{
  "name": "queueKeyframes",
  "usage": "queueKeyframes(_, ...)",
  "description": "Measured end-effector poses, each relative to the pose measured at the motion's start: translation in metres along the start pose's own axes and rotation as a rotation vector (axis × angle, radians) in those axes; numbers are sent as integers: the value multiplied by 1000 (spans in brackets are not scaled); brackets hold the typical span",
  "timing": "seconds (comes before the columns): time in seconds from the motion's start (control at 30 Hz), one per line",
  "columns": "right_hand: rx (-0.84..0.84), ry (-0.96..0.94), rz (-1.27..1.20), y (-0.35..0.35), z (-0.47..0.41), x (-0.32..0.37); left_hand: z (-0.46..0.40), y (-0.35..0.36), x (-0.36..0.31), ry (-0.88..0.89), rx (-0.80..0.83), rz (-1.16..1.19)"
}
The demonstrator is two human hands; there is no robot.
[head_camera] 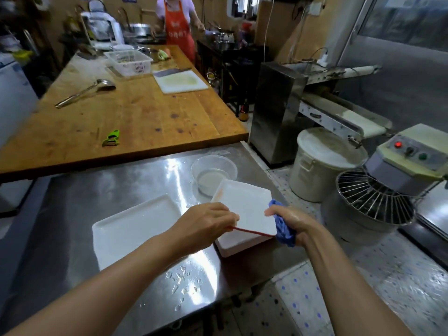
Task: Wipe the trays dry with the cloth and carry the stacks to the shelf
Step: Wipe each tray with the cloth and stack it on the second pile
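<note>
A white tray with a red rim [244, 204] sits tilted on top of a stack of white trays [232, 248] at the right end of the steel table [109, 190]. My left hand [206, 221] pinches the top tray's near edge. My right hand [291, 221] grips a bunched blue cloth [283, 226] at the tray's right corner. Another white tray [131, 229], wet, lies flat on the table to the left of the stack.
A clear plastic bowl [213, 173] with some liquid stands just behind the stack. Water drops [184, 280] lie on the steel near the front edge. A wooden table [121, 110] rises behind. A dough mixer [378, 197] and white bucket [322, 163] stand to the right. A person in an orange apron [179, 27] works far back.
</note>
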State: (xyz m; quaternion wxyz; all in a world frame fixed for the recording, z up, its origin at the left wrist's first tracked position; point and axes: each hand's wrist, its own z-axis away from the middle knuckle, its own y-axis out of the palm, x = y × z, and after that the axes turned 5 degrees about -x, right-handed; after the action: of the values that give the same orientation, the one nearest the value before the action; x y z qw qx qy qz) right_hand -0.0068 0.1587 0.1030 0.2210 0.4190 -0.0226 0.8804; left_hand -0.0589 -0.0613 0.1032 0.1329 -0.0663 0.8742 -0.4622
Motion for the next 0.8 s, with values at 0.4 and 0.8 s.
queueKeyframes(0.4,-405,-82,-301,25,-49,-65,49,9,25,-567,113,-229)
queueKeyframes(0.8,-599,-109,-310,44,-73,-100,95,-8,28,-786,103,-212)
